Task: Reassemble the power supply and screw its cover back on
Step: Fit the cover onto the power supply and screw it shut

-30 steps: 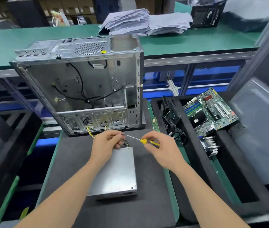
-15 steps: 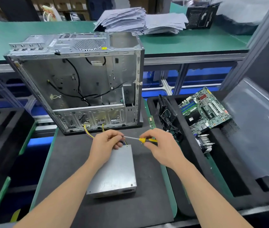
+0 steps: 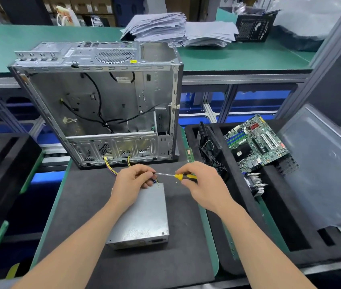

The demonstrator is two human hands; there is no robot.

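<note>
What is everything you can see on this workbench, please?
power supply: one, silver, flat on the dark mat, centre.
screwdriver: one, yellow handle, above the power supply's far end.
computer case: one, silver, open, behind the power supply.
motherboard: one, green, in the black tray, right.
paper stacks: two, white, on the green bench behind.
left hand: one, pinches the screwdriver's tip.
right hand: one, holds the screwdriver's handle.

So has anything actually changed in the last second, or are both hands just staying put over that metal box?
Almost nothing. The screwdriver has levelled out slightly. The right hand still grips its yellow handle, and the left hand still pinches at its tip above the power supply. The power supply, computer case and motherboard have not moved.
</note>
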